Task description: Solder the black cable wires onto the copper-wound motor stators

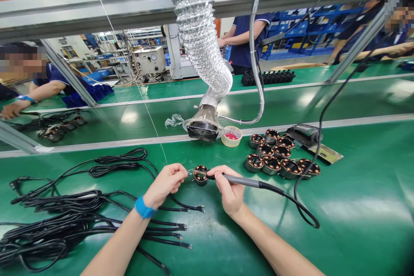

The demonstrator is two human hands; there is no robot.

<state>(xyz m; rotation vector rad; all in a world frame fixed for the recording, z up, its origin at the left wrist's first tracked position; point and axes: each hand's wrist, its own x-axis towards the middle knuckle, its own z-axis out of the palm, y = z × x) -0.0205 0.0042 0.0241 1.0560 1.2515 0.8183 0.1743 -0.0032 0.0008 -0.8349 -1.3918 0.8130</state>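
Observation:
My right hand (229, 189) grips a grey soldering iron (244, 180) like a pen, its tip end over a motor stator (200, 175) on the green bench. The stator is a dark ring with copper windings. Just left of it, my left hand (168, 184) is closed in a pinch on thin solder wire (190, 173), whose end is at the stator's left edge. A thin pale line also runs from the overhead rail down behind this hand. A blue band (144, 208) circles my left wrist. Exactly where the iron touches is too small to tell.
Black cables (61, 224) with stripped ends cover the left. Several stators (271, 164) stand at right beside a metal stand (308, 140). A fume duct (207, 51) hangs ahead, near a tape roll (231, 136). The iron's cord (310, 172) loops at right. Co-workers sit beyond.

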